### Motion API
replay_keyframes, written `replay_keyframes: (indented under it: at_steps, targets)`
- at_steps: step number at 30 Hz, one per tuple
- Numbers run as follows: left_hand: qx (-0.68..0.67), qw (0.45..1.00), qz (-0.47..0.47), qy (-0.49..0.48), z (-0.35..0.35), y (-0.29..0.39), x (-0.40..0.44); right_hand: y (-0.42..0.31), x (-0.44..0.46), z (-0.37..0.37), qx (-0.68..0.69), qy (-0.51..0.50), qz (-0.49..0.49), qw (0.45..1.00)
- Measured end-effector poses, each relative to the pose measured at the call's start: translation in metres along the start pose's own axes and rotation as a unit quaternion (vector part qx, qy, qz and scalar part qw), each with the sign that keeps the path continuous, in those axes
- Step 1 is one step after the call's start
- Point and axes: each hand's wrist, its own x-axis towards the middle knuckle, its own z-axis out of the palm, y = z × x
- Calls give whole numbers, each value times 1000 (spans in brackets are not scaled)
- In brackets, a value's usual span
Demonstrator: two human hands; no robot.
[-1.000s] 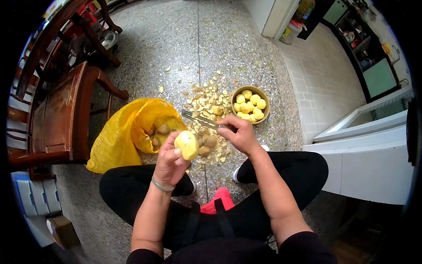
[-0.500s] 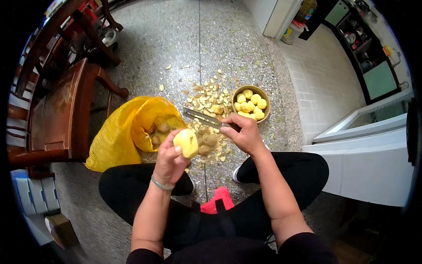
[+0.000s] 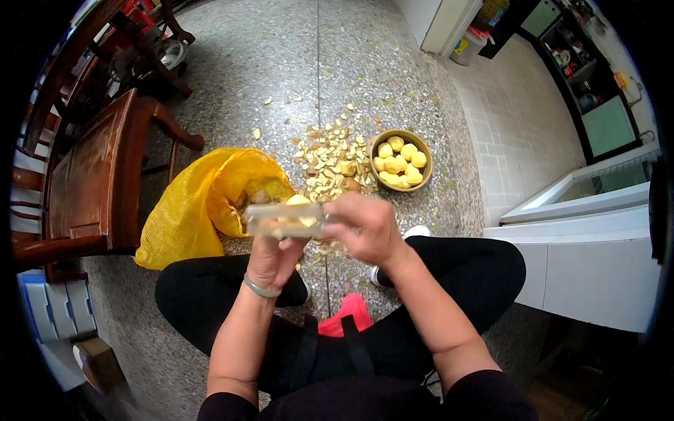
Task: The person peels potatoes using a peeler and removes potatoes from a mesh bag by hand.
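My left hand (image 3: 272, 259) holds a peeled yellow potato (image 3: 298, 201), partly covered by the tool in front of it. In my right hand (image 3: 368, 228) is a peeler (image 3: 284, 219) with a long frame, smeared by motion and lying across the potato. Its edge seems to be on or just over the potato; I cannot tell which. Below and beyond my hands, potato peels (image 3: 326, 158) lie scattered on the floor, with a few potatoes among them. An open yellow mesh sack (image 3: 186, 210) with unpeeled potatoes (image 3: 261, 198) inside is left of my left hand.
A round basket (image 3: 429, 163) of peeled potatoes (image 3: 400, 163) stands right of the peels. A wooden chair (image 3: 98, 168) is at the left. Something pink (image 3: 347, 317) shows between my legs. A white door (image 3: 583, 189) stands at the right by a tiled floor (image 3: 502, 119).
My right hand has moved left and slightly down, bringing the peeler from beyond the potato to across it. My left hand still holds the potato.
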Motion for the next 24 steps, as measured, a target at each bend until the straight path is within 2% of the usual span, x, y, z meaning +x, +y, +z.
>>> replay_keyframes:
  at_steps: [1, 2, 4, 6, 9, 11, 15, 17, 18, 19, 21, 22, 23, 24]
  targets:
    - [85, 995, -12, 49, 6, 4, 2, 12, 0, -1, 10, -1, 46, 999]
    - [67, 997, -30, 26, -2, 6, 3, 29, -1, -1, 74, 3, 73, 995]
    - [54, 997, -49, 0, 1, 9, 6, 40, -5, -5, 79, -22, 105, 991]
    - [39, 998, -36, 34, 17, 6, 2, 47, -6, -5, 81, -24, 106, 991]
    - [37, 998, -55, -12, 11, 8, -4, 84, -16, -3, 27, -47, 215, 975]
    - [34, 998, -47, -18, 12, 11, -3, 82, -13, -7, 11, -61, 267, 962]
    - [18, 999, -36, 7, 22, 10, -2, 47, -7, -12, 64, -43, 246, 966]
    - [32, 998, -52, 0, 12, 7, 2, 19, -1, -10, 101, 4, 153, 983]
    - [-5, 997, -58, -43, 3, 6, 4, 9, 1, -6, 92, 15, 88, 992]
    - [-5, 997, -58, -43, 6, 5, 3, -1, 2, -1, 82, 27, 22, 996]
    - [-16, 996, -33, 83, 19, 2, 0, -17, 3, 2, 35, 3, 22, 999]
    - [2, 995, -3, 101, 27, 2, -1, -7, 2, 4, 31, 12, 38, 999]
    - [17, 999, -32, 0, 5, 6, 0, 12, -1, 5, 26, 23, 52, 998]
    - [12, 998, -42, -47, -2, 7, 0, 34, -4, 4, 6, 19, 95, 995]
